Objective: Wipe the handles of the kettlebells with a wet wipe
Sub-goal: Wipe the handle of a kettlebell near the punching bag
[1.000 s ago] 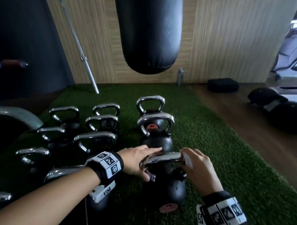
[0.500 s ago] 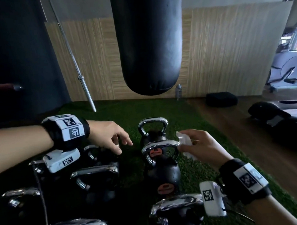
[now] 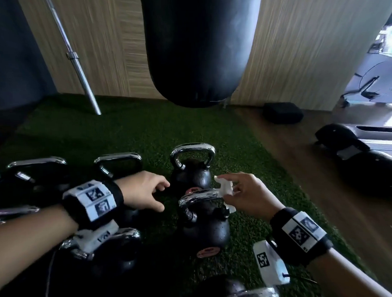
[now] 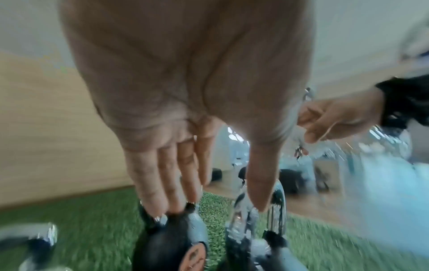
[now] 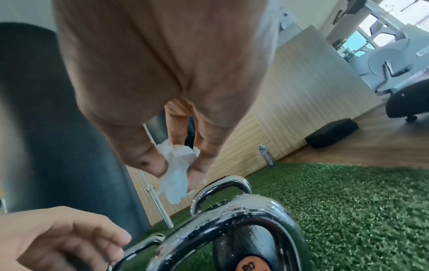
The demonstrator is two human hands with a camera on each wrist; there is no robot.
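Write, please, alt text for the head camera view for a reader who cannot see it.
The right hand pinches a crumpled white wet wipe at the chrome handle of a black kettlebell on green turf, while the left hand reaches in empty. More kettlebells stand around, under a hanging punching bag.

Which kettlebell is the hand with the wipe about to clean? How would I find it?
Start at the big black punching bag; on the green turf below stand two kettlebells in a line. It is the nearer kettlebell, its shiny handle beside the white wet wipe that the right hand pinches.
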